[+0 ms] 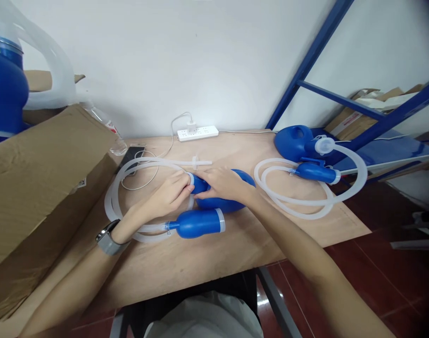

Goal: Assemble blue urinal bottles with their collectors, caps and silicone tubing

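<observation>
A blue bottle (223,204) lies on the wooden table with its neck toward the left. My right hand (221,183) is wrapped over its neck, thumb and fingers closed on it. Fingers curled, my left hand (174,190) grips the whitish cap (190,179) at the neck's end. A clear tube (114,192) loops on the table to the left of my hands and runs to a smaller blue funnel-shaped piece (198,223), which lies in front of the bottle.
An open cardboard box (49,173) fills the left side, with another blue bottle (5,91) above it. A second bottle (294,143) with coiled tube (306,203) lies at the right. Behind are a power strip (198,133), a black phone-like object (132,159) and a blue rack (309,51).
</observation>
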### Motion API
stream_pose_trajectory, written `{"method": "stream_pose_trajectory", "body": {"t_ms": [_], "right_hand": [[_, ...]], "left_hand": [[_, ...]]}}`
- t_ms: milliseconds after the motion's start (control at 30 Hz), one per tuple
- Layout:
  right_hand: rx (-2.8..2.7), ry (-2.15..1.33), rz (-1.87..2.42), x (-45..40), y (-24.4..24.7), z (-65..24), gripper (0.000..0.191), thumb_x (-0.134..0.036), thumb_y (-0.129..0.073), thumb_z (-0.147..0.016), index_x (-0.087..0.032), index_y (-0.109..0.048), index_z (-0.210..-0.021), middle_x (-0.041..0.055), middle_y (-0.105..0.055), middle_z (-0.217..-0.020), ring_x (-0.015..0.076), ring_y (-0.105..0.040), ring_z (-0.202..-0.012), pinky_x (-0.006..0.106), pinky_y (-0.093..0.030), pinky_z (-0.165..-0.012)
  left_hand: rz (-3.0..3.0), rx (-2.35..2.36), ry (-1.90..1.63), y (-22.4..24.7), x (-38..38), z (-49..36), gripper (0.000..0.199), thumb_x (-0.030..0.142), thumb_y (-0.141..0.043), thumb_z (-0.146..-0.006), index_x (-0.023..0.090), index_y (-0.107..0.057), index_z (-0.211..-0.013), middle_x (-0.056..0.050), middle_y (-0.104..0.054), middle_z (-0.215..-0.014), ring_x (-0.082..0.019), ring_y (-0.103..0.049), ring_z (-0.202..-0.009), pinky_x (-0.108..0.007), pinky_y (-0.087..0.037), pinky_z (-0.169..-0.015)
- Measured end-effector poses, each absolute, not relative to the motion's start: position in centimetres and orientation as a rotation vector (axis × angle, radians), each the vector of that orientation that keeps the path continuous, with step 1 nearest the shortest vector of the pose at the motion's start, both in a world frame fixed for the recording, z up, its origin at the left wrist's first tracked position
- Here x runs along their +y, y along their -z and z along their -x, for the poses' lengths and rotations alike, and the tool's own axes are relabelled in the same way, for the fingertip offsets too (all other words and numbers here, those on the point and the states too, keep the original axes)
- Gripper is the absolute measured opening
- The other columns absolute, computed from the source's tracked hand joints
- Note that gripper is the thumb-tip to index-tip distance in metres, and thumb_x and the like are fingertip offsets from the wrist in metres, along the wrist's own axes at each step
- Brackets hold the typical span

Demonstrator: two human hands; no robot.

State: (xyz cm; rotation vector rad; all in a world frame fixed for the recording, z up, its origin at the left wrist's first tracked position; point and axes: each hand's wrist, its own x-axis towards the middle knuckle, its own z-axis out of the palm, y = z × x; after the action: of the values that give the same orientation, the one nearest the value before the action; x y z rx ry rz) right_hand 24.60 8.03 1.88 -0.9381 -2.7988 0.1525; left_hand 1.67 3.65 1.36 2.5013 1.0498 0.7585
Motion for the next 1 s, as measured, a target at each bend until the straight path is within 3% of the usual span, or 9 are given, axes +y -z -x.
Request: {"method": "stream_pose_trajectory", "body": {"t_ms": [267, 633, 733, 833, 900, 1000], "right_hand": [[-2.768, -0.118, 0.875, 8.4, -1.0, -24.5, 0.068, -0.054, -0.080, -0.094, -0.016, -0.058, -0.147, 0.0151, -0.079, -0.122, 0.0361, -0.074, -0.112, 0.040, -0.053, -0.088], [-2.794, -0.115, 0.945, 8.2, -1.1, -24.0, 0.061, -0.054, -0.076, -0.097, -0.015, -0.062, -0.142, 0.0159, -0.080, -0.122, 0.0363, -0.075, -0.109, 0.041, -0.053, -0.086], [-2.806, -0.111, 0.935, 8.3, -1.1, -24.0, 0.055, -0.055, -0.075, -0.097, -0.014, -0.066, -0.133, 0.0172, -0.079, -0.126, 0.0374, -0.075, -0.112, 0.042, -0.053, -0.089], [-2.816, -0.116, 0.899, 8.3, -1.2, -24.1, 0.058, -0.054, -0.073, -0.098, -0.014, -0.064, -0.137, 0.0174, -0.079, -0.126, 0.0376, -0.074, -0.115, 0.043, -0.053, -0.092], [-2.815, -0.120, 0.910, 8.2, -1.3, -24.1, 0.065, -0.053, -0.072, -0.099, -0.013, -0.057, -0.149, 0.0175, -0.079, -0.126, 0.0380, -0.074, -0.116, 0.044, -0.054, -0.093], [-2.801, -0.146, 0.935, 8.0, -1.4, -24.1, 0.076, -0.053, -0.071, -0.100, -0.013, -0.047, -0.159, 0.0198, -0.078, -0.129, 0.0387, -0.075, -0.116, 0.046, -0.056, -0.092]], "left_hand": [[-2.374, 1.091, -0.836, -1.1, 3.2, -2.2, 0.030, 0.033, -0.040, -0.106, 0.026, -0.036, -0.078, -0.001, -0.052, -0.079, -0.020, -0.048, -0.074, -0.035, -0.042, -0.072], [-2.125, 1.310, -0.951, -1.5, 2.4, -3.7, 0.039, 0.037, -0.041, -0.107, 0.024, -0.037, -0.070, 0.003, -0.047, -0.065, -0.015, -0.046, -0.062, -0.031, -0.036, -0.062], [-2.114, 1.301, -0.934, -2.3, 2.6, -3.4, 0.043, 0.040, -0.042, -0.107, 0.024, -0.040, -0.067, 0.004, -0.045, -0.061, -0.014, -0.046, -0.059, -0.029, -0.037, -0.058], [-2.153, 1.273, -0.900, -3.4, 3.0, -2.1, 0.046, 0.044, -0.047, -0.107, 0.022, -0.051, -0.067, 0.003, -0.054, -0.062, -0.015, -0.052, -0.060, -0.029, -0.041, -0.061], [-2.206, 1.300, -0.937, -3.8, 3.4, -1.0, 0.039, 0.045, -0.053, -0.106, 0.021, -0.063, -0.077, 0.001, -0.066, -0.071, -0.017, -0.061, -0.068, -0.029, -0.047, -0.065], [-2.344, 1.339, -1.039, -3.2, 3.9, 0.3, 0.029, 0.047, -0.062, -0.104, 0.020, -0.073, -0.109, -0.004, -0.079, -0.099, -0.020, -0.073, -0.085, -0.029, -0.056, -0.070]]}}
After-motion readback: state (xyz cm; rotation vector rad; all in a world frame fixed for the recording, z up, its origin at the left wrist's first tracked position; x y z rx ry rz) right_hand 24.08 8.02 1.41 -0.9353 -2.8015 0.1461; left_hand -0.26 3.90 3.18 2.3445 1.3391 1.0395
